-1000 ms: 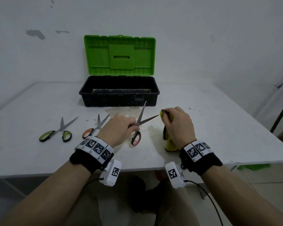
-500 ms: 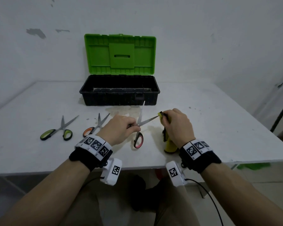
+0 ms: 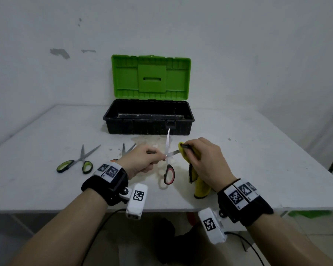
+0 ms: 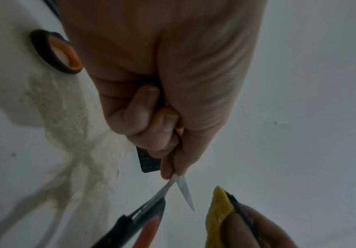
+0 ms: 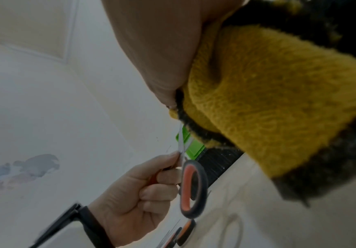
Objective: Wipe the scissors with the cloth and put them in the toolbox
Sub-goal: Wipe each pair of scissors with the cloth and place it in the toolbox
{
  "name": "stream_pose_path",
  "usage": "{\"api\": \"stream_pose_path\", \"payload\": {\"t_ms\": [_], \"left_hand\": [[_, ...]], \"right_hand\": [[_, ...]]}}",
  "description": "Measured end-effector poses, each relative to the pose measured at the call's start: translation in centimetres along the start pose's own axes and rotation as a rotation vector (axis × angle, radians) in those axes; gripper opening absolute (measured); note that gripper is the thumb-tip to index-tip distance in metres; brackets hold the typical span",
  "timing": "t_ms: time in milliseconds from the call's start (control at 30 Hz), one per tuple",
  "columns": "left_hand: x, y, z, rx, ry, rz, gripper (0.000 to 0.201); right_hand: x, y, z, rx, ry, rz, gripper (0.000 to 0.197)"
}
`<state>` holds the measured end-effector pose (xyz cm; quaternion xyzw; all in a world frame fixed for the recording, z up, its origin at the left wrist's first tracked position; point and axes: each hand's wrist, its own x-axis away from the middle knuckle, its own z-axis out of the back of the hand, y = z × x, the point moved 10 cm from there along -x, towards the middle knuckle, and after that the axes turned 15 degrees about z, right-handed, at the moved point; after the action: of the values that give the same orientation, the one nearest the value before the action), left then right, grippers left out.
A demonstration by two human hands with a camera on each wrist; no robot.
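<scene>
My left hand (image 3: 158, 156) grips one handle of the red-handled scissors (image 3: 169, 176) above the table. The other handle loop hangs down. Its blades are spread: one blade (image 3: 168, 141) points up toward the toolbox, the other runs right to the yellow cloth (image 3: 183, 151). My right hand (image 3: 186, 150) pinches the cloth's folded, black-edged end at that blade's tip, while the rest of the cloth (image 3: 201, 189) hangs to the table. In the left wrist view a blade (image 4: 185, 193) ends right beside the cloth (image 4: 217, 218). The toolbox (image 3: 148, 129) stands open behind, green lid (image 3: 151, 77) upright.
Green-handled scissors (image 3: 75, 164) lie at the left of the white table (image 3: 258, 160). Orange-handled scissors (image 3: 127, 149) lie just behind my left hand, mostly hidden by it. A yellowish stain marks the table in front of the toolbox. The table's near edge runs under my wrists.
The scissors have turned so the raised blade stands nearly vertical. My right hand with the cloth has slid left along the other blade, closer to the pivot.
</scene>
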<state>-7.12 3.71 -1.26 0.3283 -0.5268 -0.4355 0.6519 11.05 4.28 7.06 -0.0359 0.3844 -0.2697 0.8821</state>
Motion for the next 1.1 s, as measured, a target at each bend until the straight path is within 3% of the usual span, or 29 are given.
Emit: {"api": "stream_pose_path", "payload": {"t_ms": [133, 233, 400, 533, 733, 833, 933, 1100], "left_hand": [[0.6, -0.9, -1.1, 0.012, -0.117, 0.081, 0.016], [1.0, -1.7, -1.7, 0.000, -0.151, 0.125, 0.019], [1.5, -2.0, -2.5, -0.029, -0.212, 0.095, 0.016], [1.7, -1.7, -2.5, -0.133, -0.173, 0.031, 0.017], [1.5, -1.4, -3.2, -0.153, -0.184, 0.025, 0.018], [1.2, -0.9, -2.4, -0.071, -0.170, 0.031, 0.014], [1.0, -0.2, -1.9, -0.085, -0.156, 0.000, 0.013], [1.3, 0.7, -2.5, -0.277, -0.127, -0.082, 0.016]], "right_hand": [[-0.5, -0.9, -1.4, 0.024, -0.113, 0.032, 0.016], [-0.8, -2.6, -2.0, 0.066, -0.176, 0.142, 0.019], [0.0, -5.2, -3.9, 0.151, -0.326, 0.320, 0.020], [-0.1, -3.9, -4.5, 0.154, -0.337, 0.232, 0.022], [-1.7, 0.7, -1.7, 0.120, -0.104, -0.036, 0.019], [-1.2, -1.2, -1.2, 0.048, -0.098, 0.070, 0.018], [0.2, -4.0, -2.6, 0.077, -0.210, 0.201, 0.020], [-0.2, -2.4, -3.0, 0.140, -0.227, 0.085, 0.023]]}}
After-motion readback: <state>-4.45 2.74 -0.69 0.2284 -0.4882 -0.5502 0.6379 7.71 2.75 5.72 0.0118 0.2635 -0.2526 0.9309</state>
